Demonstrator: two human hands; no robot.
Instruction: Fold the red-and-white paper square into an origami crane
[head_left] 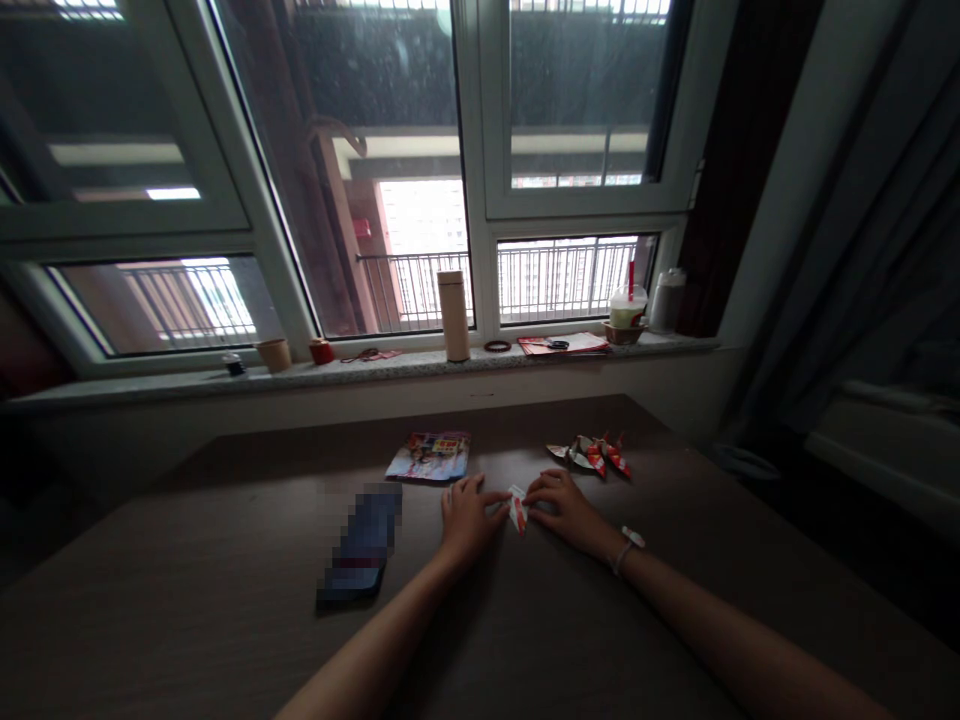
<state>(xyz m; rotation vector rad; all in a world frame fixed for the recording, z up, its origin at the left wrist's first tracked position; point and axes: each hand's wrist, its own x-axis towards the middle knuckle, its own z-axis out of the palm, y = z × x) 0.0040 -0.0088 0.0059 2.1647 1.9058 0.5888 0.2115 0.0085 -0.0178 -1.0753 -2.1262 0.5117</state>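
A small piece of folded paper [518, 508], white with red patches and pointed at its near end, is between my two hands over the brown table. My left hand [470, 518] has its thumb and a finger on the paper's left edge, the other fingers curved towards the tabletop. From the other side, my right hand [564, 508] pinches the right edge. A pale bracelet is around my right wrist. Several folded paper shapes [596, 455], red and white with sharp points, lie just beyond my right hand.
A stack of colourful printed paper [429, 458] lies beyond my left hand. A dark, pixelated flat object [364, 548] is left of my left forearm. On the windowsill stand a tall beige bottle [453, 318], a paper cup [274, 354] and a drink cup with a red straw [628, 308].
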